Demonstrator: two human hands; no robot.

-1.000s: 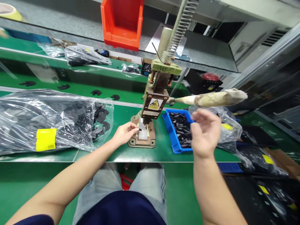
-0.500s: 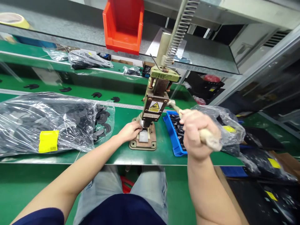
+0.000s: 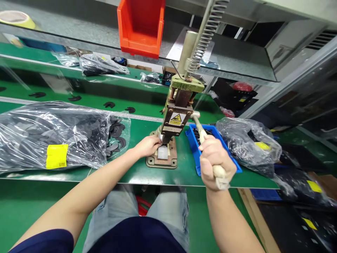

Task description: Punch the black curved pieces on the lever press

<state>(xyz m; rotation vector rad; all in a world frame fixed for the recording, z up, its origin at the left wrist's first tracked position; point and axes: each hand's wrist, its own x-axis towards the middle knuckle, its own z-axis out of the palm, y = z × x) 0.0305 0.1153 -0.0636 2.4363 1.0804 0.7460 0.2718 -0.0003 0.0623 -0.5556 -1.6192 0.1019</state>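
A hand-operated press (image 3: 177, 112) with a spring on top stands on the green bench. My right hand (image 3: 216, 160) is wrapped round its cloth-covered lever (image 3: 200, 130), to the right of the press. At the press base (image 3: 172, 162), my left hand (image 3: 149, 146) has its fingers pinched together beside the lowered ram (image 3: 167, 137). What those fingers hold, if anything, is too small and partly hidden. A whitish block (image 3: 162, 152) sits on the base just in front of the ram.
A clear bag of dark flat parts (image 3: 79, 130) lies left of the press. On the right are a blue tray (image 3: 195, 151) of small black parts and another plastic bag (image 3: 244, 140). An orange bin (image 3: 140, 45) sits on the shelf above; dark curved pieces (image 3: 109, 104) lie behind.
My right hand has swung the lever down and slightly left, uncovering more of the blue tray. My left hand stays at the press base. The view has shifted slightly.
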